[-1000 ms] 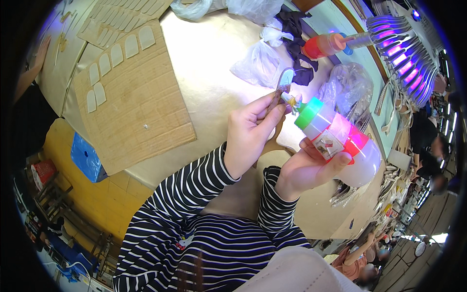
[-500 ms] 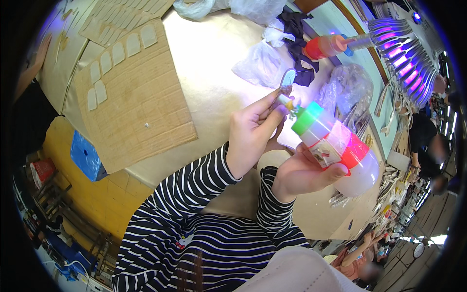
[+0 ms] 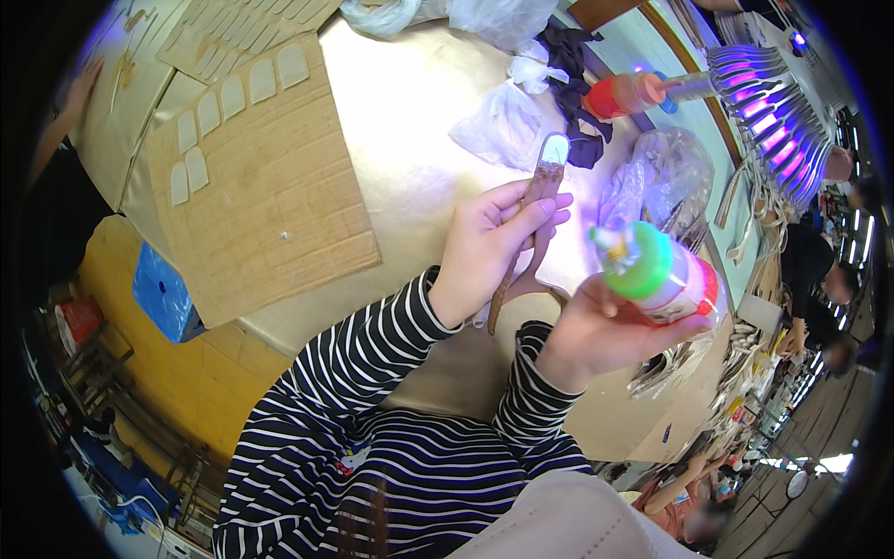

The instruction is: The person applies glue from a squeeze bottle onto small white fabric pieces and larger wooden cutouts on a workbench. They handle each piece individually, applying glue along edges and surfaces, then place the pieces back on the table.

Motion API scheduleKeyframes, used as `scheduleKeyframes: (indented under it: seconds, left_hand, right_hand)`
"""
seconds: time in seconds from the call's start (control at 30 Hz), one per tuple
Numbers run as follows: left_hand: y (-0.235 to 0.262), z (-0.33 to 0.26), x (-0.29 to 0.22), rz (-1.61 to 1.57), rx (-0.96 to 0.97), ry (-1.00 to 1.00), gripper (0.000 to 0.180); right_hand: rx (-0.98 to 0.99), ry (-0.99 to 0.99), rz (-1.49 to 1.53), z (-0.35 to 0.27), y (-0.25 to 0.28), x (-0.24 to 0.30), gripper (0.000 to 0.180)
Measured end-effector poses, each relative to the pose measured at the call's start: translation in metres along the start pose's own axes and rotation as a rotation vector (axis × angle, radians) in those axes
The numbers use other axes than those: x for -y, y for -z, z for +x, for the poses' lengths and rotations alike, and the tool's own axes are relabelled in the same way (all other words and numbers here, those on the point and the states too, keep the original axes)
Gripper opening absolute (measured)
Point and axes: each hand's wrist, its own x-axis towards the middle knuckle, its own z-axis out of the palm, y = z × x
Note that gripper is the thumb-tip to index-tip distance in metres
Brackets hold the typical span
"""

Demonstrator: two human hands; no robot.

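My left hand (image 3: 492, 247) grips a long thin brown strip (image 3: 533, 216) with a pale rounded tip, held upright above the pale tabletop (image 3: 400, 158). My right hand (image 3: 605, 331) is closed around a white glue bottle (image 3: 663, 272) with a green cap and red band; the nozzle points left toward the strip but stays apart from it. Both striped sleeves come in from the lower edge.
A brown cardboard sheet (image 3: 261, 196) with small arched cut-outs lies at the left. Clear plastic bags (image 3: 507, 121), a dark cloth (image 3: 573, 112), a second red-capped bottle (image 3: 624, 93) and a fan of purple-lit metal pieces (image 3: 773, 121) sit at the back right. A blue box (image 3: 163, 293) is below the table.
The bottle has pulled away from the strip's tip and tilted; my left hand has lifted the strip upright, so the pale tip now shows.
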Motion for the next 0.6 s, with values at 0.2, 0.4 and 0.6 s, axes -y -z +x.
scheduleKeyframes:
  seconds: [0.2, 0.4, 0.6]
  left_hand:
    - [0.004, 0.001, -0.005, -0.141, 0.100, 0.165, 0.036]
    - [0.005, 0.001, -0.009, -0.141, 0.167, 0.252, 0.036]
    - [0.006, -0.001, -0.010, 0.043, 0.169, 0.162, 0.037]
  right_hand:
    - [0.044, 0.195, -0.135, 0.028, 0.012, 0.010, 0.057]
    - [0.305, 0.186, -0.063, 0.056, 0.045, 0.048, 0.066]
    - [0.628, 0.210, 0.222, 0.070, 0.054, 0.068, 0.066]
